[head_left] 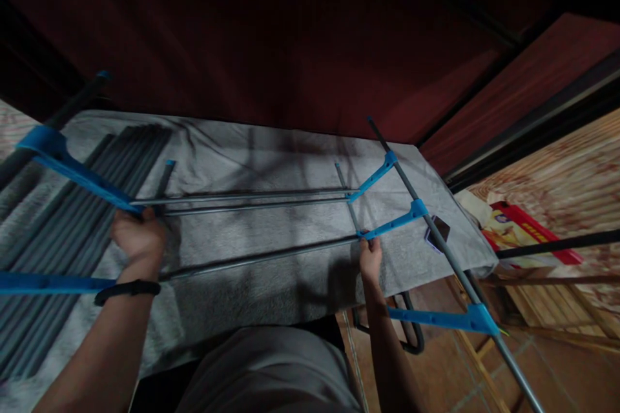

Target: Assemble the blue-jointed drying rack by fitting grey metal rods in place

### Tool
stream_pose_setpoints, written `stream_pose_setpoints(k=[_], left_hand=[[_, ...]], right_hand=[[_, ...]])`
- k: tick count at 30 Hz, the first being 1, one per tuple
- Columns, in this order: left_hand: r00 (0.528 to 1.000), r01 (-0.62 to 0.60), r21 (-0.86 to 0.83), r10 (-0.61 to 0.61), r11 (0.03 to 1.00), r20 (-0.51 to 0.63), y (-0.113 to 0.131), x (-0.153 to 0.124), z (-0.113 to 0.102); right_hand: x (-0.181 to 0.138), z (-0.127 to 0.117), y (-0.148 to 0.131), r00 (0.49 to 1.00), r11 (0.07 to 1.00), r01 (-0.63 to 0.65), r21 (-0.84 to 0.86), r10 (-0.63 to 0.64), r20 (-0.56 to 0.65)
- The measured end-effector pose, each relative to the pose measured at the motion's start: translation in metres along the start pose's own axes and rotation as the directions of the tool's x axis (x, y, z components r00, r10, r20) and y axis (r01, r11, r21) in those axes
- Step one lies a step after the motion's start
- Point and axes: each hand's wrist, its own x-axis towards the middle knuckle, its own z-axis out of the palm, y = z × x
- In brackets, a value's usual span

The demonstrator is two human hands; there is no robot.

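Rack frame (256, 197): thin grey metal, blue brackets (397, 222). Three crossbars (261, 258), five brackets visible. Left hand (138, 235) fisted round bracket end; right hand (371, 257) fingertips pinching crossbar end.

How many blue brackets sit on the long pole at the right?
3. Upper bracket near the pole's far end; middle bracket below it, its tip at the right hand; lower bracket nearest the camera, beyond the cloth. None seems hidden.

Bare cloth (271, 232) lies open between the rods (252, 195); stacked tubes (58, 219) crowd the left
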Motion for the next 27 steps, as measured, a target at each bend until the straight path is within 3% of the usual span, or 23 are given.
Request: stream_pose_setpoints(k=[8,20,24,27], left_hand=[[0.999,0.0,0.151,-0.007,0.989,0.048,0.009,-0.012,-0.006],[0.997,0.03,0.191,-0.044,0.981,0.069,0.001,-0.027,-0.022],[0.996,0.026,0.164,-0.04,0.986,0.081,0.001,-0.028,-0.023],[0.996,0.029,0.128,-0.04,0.991,0.082,0.002,-0.03,-0.024]], right_hand=[[-0.007,-0.015,0.012,0.998,0.997,-0.06,-0.043,0.06,-0.018],[-0.009,-0.024,0.02,0.996,0.962,-0.094,-0.255,0.089,-0.032],[-0.007,-0.022,0.017,0.996,0.977,-0.082,-0.198,0.073,-0.051],[-0.012,-0.016,0.018,0.997,0.995,-0.076,-0.066,0.075,-0.024]])
